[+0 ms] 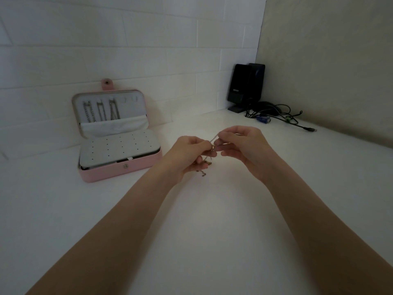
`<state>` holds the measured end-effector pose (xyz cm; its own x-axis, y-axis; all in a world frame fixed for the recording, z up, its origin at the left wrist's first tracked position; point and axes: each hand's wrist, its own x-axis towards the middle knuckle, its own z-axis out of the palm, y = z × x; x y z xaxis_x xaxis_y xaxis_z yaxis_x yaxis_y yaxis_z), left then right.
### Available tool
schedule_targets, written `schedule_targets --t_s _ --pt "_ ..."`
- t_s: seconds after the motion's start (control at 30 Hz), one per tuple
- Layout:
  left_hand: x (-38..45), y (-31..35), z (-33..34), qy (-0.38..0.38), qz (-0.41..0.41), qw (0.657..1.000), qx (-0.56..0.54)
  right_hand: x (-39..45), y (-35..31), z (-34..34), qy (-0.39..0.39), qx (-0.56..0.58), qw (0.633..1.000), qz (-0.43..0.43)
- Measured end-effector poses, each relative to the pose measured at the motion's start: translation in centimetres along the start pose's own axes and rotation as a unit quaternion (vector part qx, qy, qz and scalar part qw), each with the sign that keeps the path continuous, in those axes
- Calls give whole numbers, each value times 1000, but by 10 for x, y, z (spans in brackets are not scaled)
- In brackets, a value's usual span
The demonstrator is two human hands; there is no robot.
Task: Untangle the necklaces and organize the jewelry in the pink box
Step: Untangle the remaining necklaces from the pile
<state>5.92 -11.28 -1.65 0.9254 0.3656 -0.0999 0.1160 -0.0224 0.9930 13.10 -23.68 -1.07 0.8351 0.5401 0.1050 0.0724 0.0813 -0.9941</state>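
A thin tangled chain necklace point(213, 139) is held above the white table between both hands. My left hand point(189, 155) grips its lower part, with small gold ends dangling below the fingers. My right hand point(242, 143) pinches the upper strand close to the left fingertips. The pink jewelry box point(136, 167) stands open at the left, about a hand's width from my left hand. Three chains hang inside its raised lid point(110, 109), above a white pocket. A white perforated panel covers the box's base.
A black speaker point(244, 88) stands in the far right corner against the white tiled wall. A bundle of dark cables point(274, 116) with a blue plug lies beside it. The white table point(212, 231) extends toward me under my forearms.
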Motion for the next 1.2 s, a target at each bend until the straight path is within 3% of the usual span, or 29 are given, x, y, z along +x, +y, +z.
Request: schedule_targets --t_s 0.67,0.9,1.1,1.2 --pt "5 -6 -1 30 102 988 112 1 1 -3 20 32 999 9" --pt "9 -8 0 51 100 987 114 4 3 0 11 38 999 12" --pt "3 -4 4 -13 32 997 62 5 5 1 -18 118 993 4" --pt "4 -2 2 33 34 998 49 5 5 0 -4 106 994 7"
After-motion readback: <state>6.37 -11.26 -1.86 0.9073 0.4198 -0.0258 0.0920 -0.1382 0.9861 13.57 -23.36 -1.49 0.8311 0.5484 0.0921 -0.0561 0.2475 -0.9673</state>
